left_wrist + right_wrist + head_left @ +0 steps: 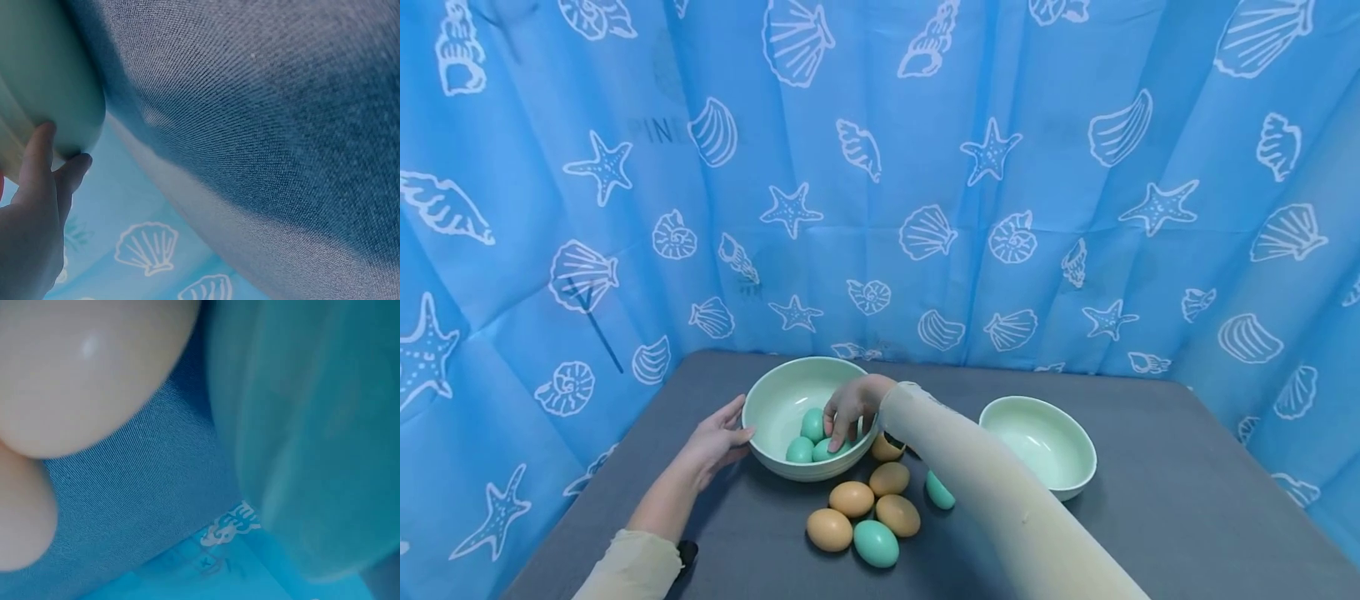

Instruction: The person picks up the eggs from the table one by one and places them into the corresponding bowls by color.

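My left hand (718, 440) grips the left side of a large pale green bowl (775, 392), thumb by the rim. In the left wrist view, two fingers lie against the outer wall of the bowl (50, 75). Inside the bowl are green eggs, two of them lying side by side at the left (800, 450). My right hand (853, 404) reaches over the right rim and pinches a green egg (827, 452) low in the bowl. The right wrist view shows the bowl's outer wall (306, 425), while the hand's fingers are out of sight there.
Several brown eggs (852, 499) lie on the grey cloth in front of the bowl, with a green egg (876, 544) nearest me. Another green egg (939, 492) is partly behind my right sleeve (985, 483). A second pale green bowl (1045, 442) stands at the right.
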The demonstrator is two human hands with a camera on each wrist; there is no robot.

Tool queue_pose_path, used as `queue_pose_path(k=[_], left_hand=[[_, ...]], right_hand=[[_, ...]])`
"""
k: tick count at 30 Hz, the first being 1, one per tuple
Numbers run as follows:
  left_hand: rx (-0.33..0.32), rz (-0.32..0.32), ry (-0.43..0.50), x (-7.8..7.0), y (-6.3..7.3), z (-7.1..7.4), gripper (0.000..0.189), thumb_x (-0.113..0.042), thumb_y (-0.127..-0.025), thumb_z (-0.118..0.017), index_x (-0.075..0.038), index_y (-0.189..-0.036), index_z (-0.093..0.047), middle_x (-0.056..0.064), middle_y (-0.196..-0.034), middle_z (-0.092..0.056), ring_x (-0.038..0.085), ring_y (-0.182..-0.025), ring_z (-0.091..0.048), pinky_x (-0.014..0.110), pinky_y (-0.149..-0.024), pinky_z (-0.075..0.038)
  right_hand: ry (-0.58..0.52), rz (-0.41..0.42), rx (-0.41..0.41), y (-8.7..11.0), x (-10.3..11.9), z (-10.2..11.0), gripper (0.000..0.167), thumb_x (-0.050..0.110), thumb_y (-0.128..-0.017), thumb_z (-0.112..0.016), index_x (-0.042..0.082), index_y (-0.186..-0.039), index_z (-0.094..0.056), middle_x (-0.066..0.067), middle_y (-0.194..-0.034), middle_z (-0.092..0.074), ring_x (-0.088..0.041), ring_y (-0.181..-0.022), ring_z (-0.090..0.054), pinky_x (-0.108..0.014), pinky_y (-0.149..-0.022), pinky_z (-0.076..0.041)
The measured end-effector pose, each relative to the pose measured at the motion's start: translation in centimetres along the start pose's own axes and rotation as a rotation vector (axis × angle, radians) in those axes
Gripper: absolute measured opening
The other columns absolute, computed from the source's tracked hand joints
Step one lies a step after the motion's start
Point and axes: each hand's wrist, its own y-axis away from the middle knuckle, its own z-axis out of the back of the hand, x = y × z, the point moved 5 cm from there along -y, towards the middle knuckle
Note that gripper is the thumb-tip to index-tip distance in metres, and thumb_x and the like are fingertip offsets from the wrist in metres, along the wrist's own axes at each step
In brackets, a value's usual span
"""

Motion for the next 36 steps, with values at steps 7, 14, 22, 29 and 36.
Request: queue_pose_path(k=[7, 14, 22, 29, 36], left_hand=[[0.022, 0.009, 0.009, 0.0, -0.1, -0.1, 0.069, -0.001, -0.100, -0.049, -0.006, -0.156, -0.008, 0.019, -0.160, -0.001, 0.042, -0.144, -0.012, 0.053, -0.107, -0.035], [0.021, 0.005, 0.012, 0.1, 0.0, -0.2, 0.070, -0.001, -0.100, -0.049, -0.006, -0.156, -0.007, 0.019, -0.160, 0.000, 0.041, -0.144, -0.010, 0.053, -0.107, -0.035], [0.027, 0.009, 0.026, 0.1, 0.0, -0.3, 0.069, 0.000, -0.100, -0.048, -0.006, -0.156, -0.007, 0.019, -0.160, 0.000, 0.041, -0.144, -0.012, 0.053, -0.107, -0.035], [0.029, -0.004, 0.011, 0.1, -0.1, -0.2, 0.069, -0.001, -0.100, -0.048, -0.007, -0.156, -0.008, 0.018, -0.160, 0.000, 0.041, -0.144, -0.012, 0.053, -0.108, -0.034], [0.044, -0.025, 0.010, 0.0, 0.0, 0.0, 0.070, 0.000, -0.101, -0.048, -0.007, -0.156, -0.006, 0.020, -0.160, 0.002, 0.043, -0.143, -0.013, 0.053, -0.108, -0.034]], right_hand=[[-0.023, 0.006, -0.001, -0.7, -0.3, -0.6, 0.014, 0.017, -0.092, -0.070, 0.011, -0.095, -0.057, -0.005, -0.101, -0.059, -0.020, -0.094, -0.062, -0.038, -0.089, -0.051], [-0.083, 0.006, -0.005, -1.2, -0.5, -1.1, 0.013, 0.016, -0.092, -0.069, 0.009, -0.094, -0.058, -0.006, -0.101, -0.059, -0.023, -0.100, -0.063, -0.037, -0.092, -0.051], [-0.052, 0.039, -0.038, -0.8, -0.5, -1.4, 0.015, 0.019, -0.093, -0.068, 0.009, -0.087, -0.059, -0.005, -0.090, -0.062, -0.019, -0.087, -0.063, -0.033, -0.082, -0.053], [-0.053, 0.063, -0.055, -0.1, -0.1, -1.2, 0.012, 0.018, -0.092, -0.069, 0.007, -0.090, -0.062, -0.008, -0.090, -0.066, -0.020, -0.085, -0.066, -0.032, -0.079, -0.054], [-0.120, 0.086, -0.107, 0.9, 0.2, -1.1, 0.014, 0.013, -0.090, -0.071, 0.005, -0.096, -0.061, -0.010, -0.094, -0.069, -0.022, -0.087, -0.067, -0.035, -0.080, -0.054]])
